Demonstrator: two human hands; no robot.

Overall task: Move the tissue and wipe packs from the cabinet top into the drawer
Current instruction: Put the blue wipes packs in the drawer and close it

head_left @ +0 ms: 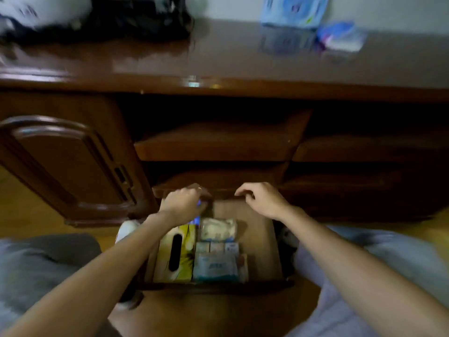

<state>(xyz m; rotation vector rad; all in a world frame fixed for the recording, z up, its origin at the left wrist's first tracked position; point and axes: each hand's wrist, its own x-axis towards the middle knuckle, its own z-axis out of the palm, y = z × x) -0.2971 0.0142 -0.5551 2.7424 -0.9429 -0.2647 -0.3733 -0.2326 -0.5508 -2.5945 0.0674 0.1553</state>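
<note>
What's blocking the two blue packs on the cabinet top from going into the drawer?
Nothing visible. The large blue pack and small blue pack lie unobstructed on the cabinet top; the drawer is open, its right half bare.

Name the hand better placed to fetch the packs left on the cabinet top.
Right, probably. The blue packs sit at the top's far right, on the right hand's side, and that hand only rests curled on the drawer's back edge. The left hand grips something blue inside the drawer.
</note>
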